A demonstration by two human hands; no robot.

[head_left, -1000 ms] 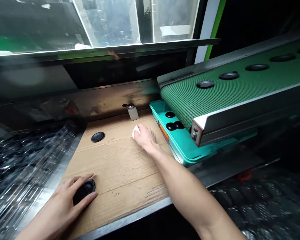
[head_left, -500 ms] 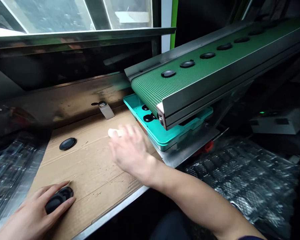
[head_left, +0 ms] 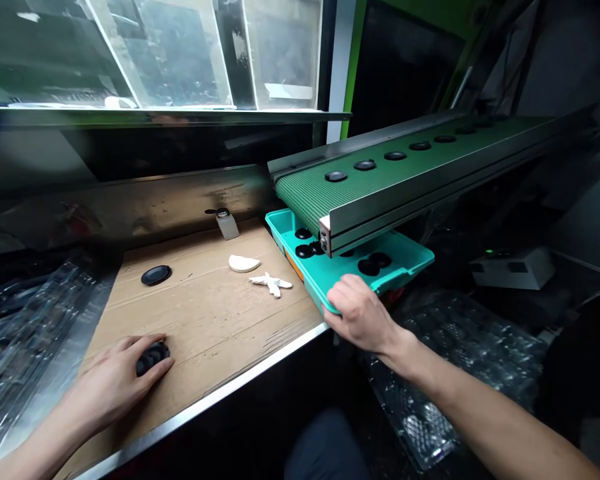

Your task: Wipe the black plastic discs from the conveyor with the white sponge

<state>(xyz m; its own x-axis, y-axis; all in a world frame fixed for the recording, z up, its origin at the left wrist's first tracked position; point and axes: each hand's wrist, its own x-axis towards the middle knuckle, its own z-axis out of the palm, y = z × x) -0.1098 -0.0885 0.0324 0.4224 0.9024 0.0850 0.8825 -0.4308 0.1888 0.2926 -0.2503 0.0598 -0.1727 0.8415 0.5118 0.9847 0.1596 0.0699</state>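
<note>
My left hand (head_left: 125, 373) rests on the cardboard sheet, thumb and fingers curled around a round black plastic part (head_left: 152, 358). My right hand (head_left: 357, 312) grips the near corner of the turquoise tray (head_left: 325, 283), fingers over its rim. Several black round parts (head_left: 369, 267) lie in the tray, partly hidden under the conveyor end. On the cardboard between my hands are a white half-round piece (head_left: 243, 263) and a crumpled white strip (head_left: 272, 284). Another black round part (head_left: 156, 275) lies farther back on the left.
A green conveyor belt (head_left: 310, 190) carrying a row of black round parts slopes down over the tray. A small white bottle (head_left: 227, 225) stands at the back of the cardboard (head_left: 205, 320). Clear plastic trays (head_left: 35, 347) are stacked at left, with more (head_left: 430, 427) low at right.
My right hand has let go of the white piece and moved right onto the tray's corner. The tray now juts farther out from under the conveyor. My left hand still holds the black part.
</note>
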